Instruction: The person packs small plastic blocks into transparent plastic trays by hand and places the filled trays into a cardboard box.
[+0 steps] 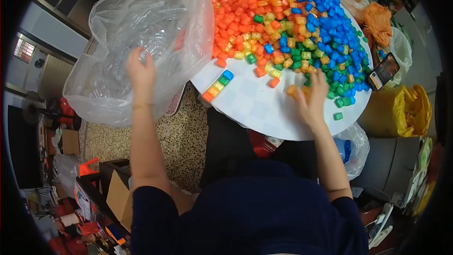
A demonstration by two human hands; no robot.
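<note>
My left hand [140,72] is over the mouth of a large clear plastic bag [106,23] that holds see-through plastic pieces [158,40]. Its fingers are curled, and what they pinch, if anything, is too blurred to name. On the white round table [250,106], my right hand [314,97] reaches to the near edge of a heap of translucent cubes, thumb and fingers spread around orange cubes [291,90]. Between the hands lies a straight row of cubes [218,86], running from red-orange through yellow and green to blue.
Red-orange cubes [236,16], blue cubes [325,2] and green cubes [337,87] cover the far side of the table. A phone [383,72] stands at the right rim. Beside it are a yellow bag [406,111] and an orange bag [377,22].
</note>
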